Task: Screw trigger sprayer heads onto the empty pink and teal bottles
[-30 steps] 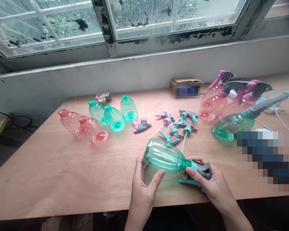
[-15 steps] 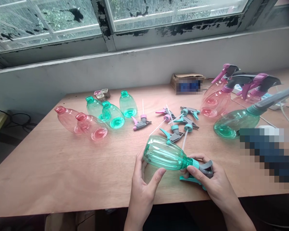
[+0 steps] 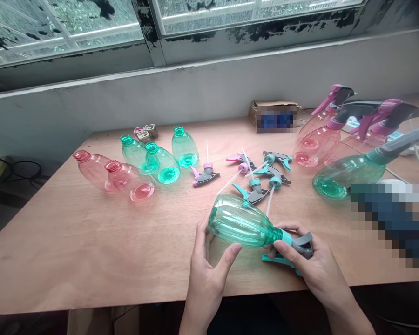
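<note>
**Currently: trigger head at bottle neck, both hands engaged**

Wooden table (image 3: 91, 242) carries all parts. Open bottles (image 3: 139, 167) lie far left, capped sprayers (image 3: 349, 170) far right, and loose trigger heads (image 3: 261, 179) at centre. Near the front edge, the green bottle (image 3: 239, 222) is held on its side, base to the left. The left hand (image 3: 206, 274) clasps the base between thumb and fingers. The right hand (image 3: 310, 265) is closed on the grey trigger head (image 3: 298, 245) at the neck. Judged step: seating the head on the neck. Any tightening calls for a steady base grip and a squarely aligned collar.
</note>
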Motion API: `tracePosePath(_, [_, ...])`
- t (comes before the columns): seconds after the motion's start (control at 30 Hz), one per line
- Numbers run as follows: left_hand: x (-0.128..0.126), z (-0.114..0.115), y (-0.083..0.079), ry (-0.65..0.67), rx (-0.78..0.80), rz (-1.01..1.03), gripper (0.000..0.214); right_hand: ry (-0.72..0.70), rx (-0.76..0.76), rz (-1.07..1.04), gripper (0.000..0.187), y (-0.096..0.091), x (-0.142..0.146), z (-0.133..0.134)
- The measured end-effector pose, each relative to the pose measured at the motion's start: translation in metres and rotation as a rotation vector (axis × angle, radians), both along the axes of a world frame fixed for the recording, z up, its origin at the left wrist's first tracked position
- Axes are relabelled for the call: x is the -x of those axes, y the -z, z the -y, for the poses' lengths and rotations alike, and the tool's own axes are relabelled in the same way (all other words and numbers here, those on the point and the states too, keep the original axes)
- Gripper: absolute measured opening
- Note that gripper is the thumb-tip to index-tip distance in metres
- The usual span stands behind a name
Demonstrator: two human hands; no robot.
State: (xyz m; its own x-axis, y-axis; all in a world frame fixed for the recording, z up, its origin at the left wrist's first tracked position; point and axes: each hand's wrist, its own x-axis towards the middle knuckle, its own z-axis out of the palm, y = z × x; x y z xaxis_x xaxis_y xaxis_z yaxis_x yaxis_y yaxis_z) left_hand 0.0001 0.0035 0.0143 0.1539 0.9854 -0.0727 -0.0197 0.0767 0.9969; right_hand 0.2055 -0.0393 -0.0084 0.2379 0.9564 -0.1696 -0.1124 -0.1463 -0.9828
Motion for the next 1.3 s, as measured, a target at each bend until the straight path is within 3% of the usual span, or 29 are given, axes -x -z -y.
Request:
tracePosePath(0.7, [0.000,-0.001,0.015,-0.083,-0.064,0.048,0.064,0.019,-0.050,-0.067,0.042,0.002,0.003,-0.003])
tracePosePath(0.9, [0.002,0.002,0.012,-0.089,-0.025,0.082,0.078,0.002,-0.059,-0.058,0.041,-0.002,0.004,-0.003])
tracePosePath(1.3, [0.001,-0.003,0.020,-0.110,-0.084,0.025,0.068,-0.021,-0.048,-0.077,0.042,0.002,0.002,-0.004])
